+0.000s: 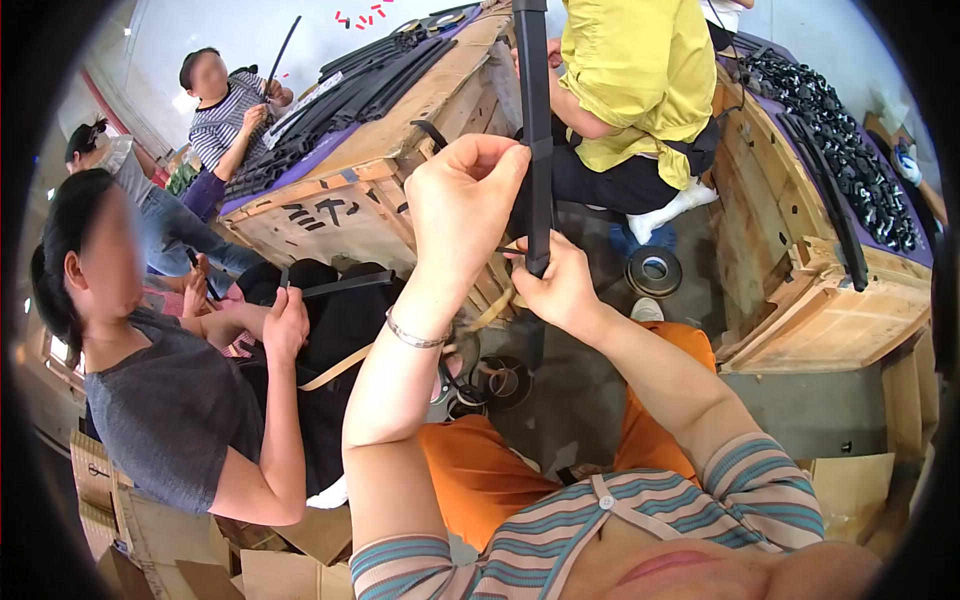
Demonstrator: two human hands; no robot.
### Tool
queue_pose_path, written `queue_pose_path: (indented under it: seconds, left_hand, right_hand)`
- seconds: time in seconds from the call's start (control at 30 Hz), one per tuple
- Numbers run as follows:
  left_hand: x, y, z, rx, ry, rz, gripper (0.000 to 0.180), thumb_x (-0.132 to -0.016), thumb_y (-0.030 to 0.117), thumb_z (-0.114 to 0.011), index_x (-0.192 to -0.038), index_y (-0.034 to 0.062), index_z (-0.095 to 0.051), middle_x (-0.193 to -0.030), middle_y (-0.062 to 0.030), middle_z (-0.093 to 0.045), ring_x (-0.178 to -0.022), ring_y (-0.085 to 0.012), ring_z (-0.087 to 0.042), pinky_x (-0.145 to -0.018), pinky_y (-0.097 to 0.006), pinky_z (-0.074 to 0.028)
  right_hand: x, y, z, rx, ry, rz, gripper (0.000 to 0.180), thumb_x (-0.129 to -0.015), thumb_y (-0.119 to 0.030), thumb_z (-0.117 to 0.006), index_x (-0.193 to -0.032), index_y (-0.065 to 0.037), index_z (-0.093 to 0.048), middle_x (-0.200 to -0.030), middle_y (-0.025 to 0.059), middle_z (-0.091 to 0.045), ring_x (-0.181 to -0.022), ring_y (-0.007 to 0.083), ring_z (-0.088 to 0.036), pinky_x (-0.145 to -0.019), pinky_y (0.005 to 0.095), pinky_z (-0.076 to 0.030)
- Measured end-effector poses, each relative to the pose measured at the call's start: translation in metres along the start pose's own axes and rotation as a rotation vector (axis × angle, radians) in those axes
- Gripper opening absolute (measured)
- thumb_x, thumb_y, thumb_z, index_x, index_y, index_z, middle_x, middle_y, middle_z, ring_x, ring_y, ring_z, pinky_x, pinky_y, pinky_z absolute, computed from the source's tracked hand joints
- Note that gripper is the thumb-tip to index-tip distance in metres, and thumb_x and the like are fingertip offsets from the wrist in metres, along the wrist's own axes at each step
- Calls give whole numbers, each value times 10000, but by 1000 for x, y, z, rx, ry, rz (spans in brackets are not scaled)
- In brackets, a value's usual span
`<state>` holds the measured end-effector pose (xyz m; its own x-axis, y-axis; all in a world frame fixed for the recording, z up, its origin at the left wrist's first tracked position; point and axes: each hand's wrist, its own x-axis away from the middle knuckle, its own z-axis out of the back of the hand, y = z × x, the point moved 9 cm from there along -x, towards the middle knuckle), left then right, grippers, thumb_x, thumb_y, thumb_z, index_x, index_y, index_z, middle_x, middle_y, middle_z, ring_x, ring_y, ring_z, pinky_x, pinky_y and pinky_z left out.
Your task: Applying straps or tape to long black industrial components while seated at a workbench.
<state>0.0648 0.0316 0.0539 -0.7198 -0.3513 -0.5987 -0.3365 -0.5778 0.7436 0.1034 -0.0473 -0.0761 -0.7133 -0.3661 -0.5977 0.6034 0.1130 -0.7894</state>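
Note:
A long, flat black plastic strip (pixel 535 90) stands nearly upright in front of me, its top running out of view. My left hand (pixel 465 195) is closed in a pinch, thumb and forefinger at the strip's left edge, where a darker band crosses it. Lower down, my right hand (pixel 563 285) is closed around the strip close to its bottom end; some of its fingers are hidden behind. A thin tan ribbon (pixel 490 312) hangs near the right hand, and I cannot tell whether the hand holds it.
Wooden crates bear black strips (pixel 385 85) on the left and many small black parts (pixel 825 130) on the right. A co-worker in grey (pixel 180 420) sits close at my left; another in yellow (pixel 640 80) is ahead. A tape roll (pixel 654 271) lies on the floor.

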Motion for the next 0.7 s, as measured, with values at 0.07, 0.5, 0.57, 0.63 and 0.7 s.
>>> queue_pose_path:
  seconds: [0.07, 0.5, 0.57, 0.63, 0.7]
  left_hand:
    - [1, -2, 1, 24, 17, 5, 122, -779, 47, -649, -842, -57, -634, -750, -55, -647, -670, -69, -595, -637, -180, -475]
    - [-4, -6, 7, -45, 116, -53, 91, -725, 72, -615, -711, -17, -632, -590, -42, -619, -540, -59, -558, -539, -200, -449]
    - [-9, -19, 2, 201, 3, 51, 101, -748, 63, -592, -757, -31, -627, -654, -62, -630, -573, -91, -581, -569, -212, -474]
    - [-14, -27, 3, 393, -81, 144, 112, -774, 64, -586, -791, -41, -622, -694, -76, -632, -595, -110, -592, -587, -227, -492]
    - [-13, -32, -1, 586, -165, 236, 123, -800, 65, -580, -825, -50, -617, -734, -91, -634, -618, -129, -604, -606, -242, -510]
  right_hand:
    - [1, 3, 5, 43, 71, 61, 180, -672, 22, -584, -851, 18, -560, -813, 136, -575, -734, 246, -590, -662, 303, -467]
    - [6, -1, -8, -9, -19, 48, 191, -661, 33, -580, -852, 26, -567, -813, 134, -581, -734, 214, -590, -668, 289, -466]
    - [7, -1, -13, -217, -36, -27, 151, -679, 10, -595, -829, 27, -582, -803, 128, -575, -711, 199, -598, -622, 281, -463]
    - [6, 0, -15, -293, -92, -82, 143, -688, 13, -595, -829, 30, -581, -810, 118, -578, -720, 180, -599, -626, 271, -464]
    - [4, -1, -16, -369, -147, -137, 135, -696, 17, -596, -830, 32, -580, -817, 108, -582, -730, 162, -601, -630, 261, -465]
